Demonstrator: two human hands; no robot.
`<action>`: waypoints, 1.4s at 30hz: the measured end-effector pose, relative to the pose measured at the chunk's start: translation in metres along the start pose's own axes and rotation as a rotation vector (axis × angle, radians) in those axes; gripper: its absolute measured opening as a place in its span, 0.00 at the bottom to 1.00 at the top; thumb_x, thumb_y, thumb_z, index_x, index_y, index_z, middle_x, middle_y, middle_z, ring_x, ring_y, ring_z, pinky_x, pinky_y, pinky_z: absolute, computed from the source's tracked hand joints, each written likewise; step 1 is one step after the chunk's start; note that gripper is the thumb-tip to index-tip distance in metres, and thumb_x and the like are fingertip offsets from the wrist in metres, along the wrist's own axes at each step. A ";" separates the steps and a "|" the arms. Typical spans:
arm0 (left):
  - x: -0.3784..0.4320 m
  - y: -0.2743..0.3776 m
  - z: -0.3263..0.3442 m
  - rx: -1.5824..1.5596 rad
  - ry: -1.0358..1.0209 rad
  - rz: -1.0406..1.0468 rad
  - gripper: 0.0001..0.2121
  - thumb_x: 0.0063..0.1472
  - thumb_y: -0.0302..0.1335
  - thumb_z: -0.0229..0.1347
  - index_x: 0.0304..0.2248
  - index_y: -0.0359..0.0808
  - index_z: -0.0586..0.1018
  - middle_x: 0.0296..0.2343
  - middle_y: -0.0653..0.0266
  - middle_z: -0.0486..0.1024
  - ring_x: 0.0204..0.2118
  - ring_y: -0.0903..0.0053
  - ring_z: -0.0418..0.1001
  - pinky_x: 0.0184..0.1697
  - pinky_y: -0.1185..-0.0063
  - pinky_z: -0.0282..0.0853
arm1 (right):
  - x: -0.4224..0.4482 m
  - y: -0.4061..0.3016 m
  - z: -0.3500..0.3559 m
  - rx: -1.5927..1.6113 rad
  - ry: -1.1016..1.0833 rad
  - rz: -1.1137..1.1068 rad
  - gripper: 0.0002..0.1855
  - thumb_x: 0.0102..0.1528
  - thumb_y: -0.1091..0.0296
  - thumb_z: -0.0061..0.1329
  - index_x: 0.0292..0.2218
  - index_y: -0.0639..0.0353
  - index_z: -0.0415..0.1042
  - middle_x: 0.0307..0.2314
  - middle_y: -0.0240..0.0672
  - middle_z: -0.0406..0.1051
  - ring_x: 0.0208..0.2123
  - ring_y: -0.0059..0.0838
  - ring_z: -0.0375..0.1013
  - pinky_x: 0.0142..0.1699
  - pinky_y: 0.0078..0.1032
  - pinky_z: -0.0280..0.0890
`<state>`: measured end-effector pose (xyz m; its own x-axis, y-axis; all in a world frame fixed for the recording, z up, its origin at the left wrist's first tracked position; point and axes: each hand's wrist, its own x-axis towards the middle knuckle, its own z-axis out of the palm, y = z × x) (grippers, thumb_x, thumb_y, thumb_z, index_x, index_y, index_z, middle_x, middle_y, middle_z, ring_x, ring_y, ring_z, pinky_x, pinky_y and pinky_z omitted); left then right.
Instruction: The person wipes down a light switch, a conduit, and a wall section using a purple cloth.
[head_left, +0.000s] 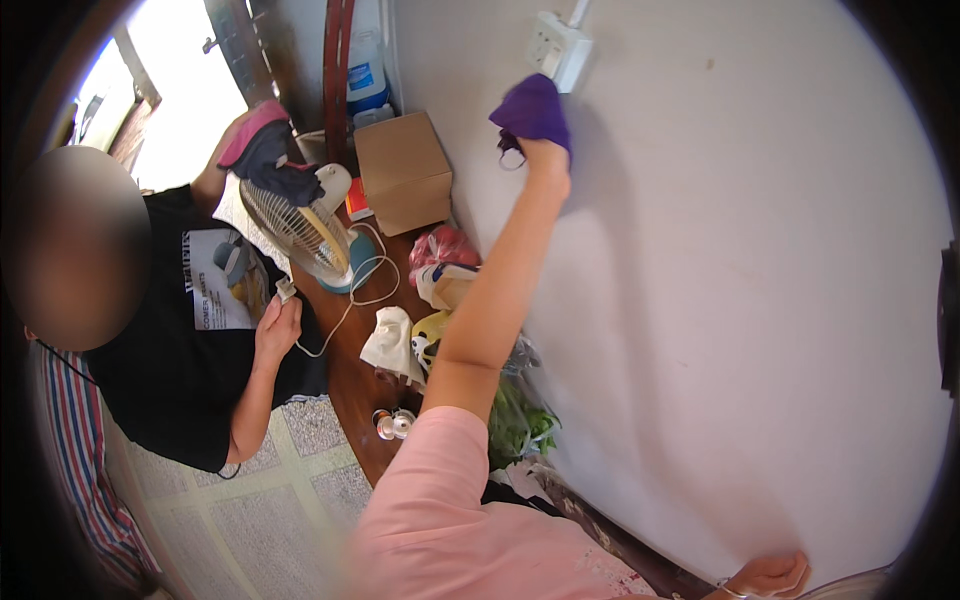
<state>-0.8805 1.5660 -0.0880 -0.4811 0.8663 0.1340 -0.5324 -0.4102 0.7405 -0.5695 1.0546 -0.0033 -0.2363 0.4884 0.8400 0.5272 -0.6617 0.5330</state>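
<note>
My left arm reaches up along the white wall. A purple cloth (534, 112) with a dark drawstring-like loop covers most of my left hand (547, 154), so the fingers are hidden. The cloth's top meets the lower edge of a white socket box with a switch (561, 49). At the bottom right, my right hand (772, 576), with a bracelet at the wrist, is beside the wall. Its fingers are curled, and the palm is out of sight.
A person in a black T-shirt (202, 390) holds a white plug (285, 289) and a pink-and-dark cloth (266, 154) at an electric fan (300, 225). The wooden table (349, 375) bears a cardboard box (405, 172), bags and bagged greens (517, 424).
</note>
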 end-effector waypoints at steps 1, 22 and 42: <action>-0.007 0.000 0.001 0.117 0.002 0.105 0.14 0.61 0.43 0.47 0.40 0.43 0.71 0.33 0.78 0.65 0.36 0.87 0.60 0.42 0.83 0.58 | -0.027 0.019 0.011 -0.100 -0.062 -0.013 0.11 0.56 0.65 0.41 0.27 0.61 0.68 0.20 0.39 0.66 0.21 0.37 0.65 0.30 0.32 0.67; -0.060 0.012 -0.029 0.209 -0.119 0.118 0.22 0.61 0.31 0.48 0.52 0.30 0.62 0.50 0.52 0.61 0.53 0.63 0.59 0.56 0.74 0.53 | 0.086 -0.040 -0.029 -0.088 0.184 -0.071 0.13 0.58 0.66 0.38 0.24 0.59 0.68 0.19 0.35 0.65 0.20 0.35 0.64 0.27 0.30 0.63; -0.056 0.031 -0.030 0.261 -0.164 0.102 0.19 0.58 0.26 0.50 0.48 0.31 0.65 0.44 0.52 0.66 0.48 0.59 0.63 0.53 0.72 0.56 | 0.104 -0.039 -0.043 -0.082 0.142 -0.092 0.16 0.62 0.63 0.31 0.28 0.60 0.66 0.21 0.35 0.65 0.19 0.36 0.62 0.28 0.30 0.62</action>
<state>-0.8915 1.4964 -0.0923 -0.3930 0.8676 0.3048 -0.2801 -0.4286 0.8589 -0.6499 1.1070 0.0678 -0.3968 0.4677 0.7898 0.4311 -0.6647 0.6102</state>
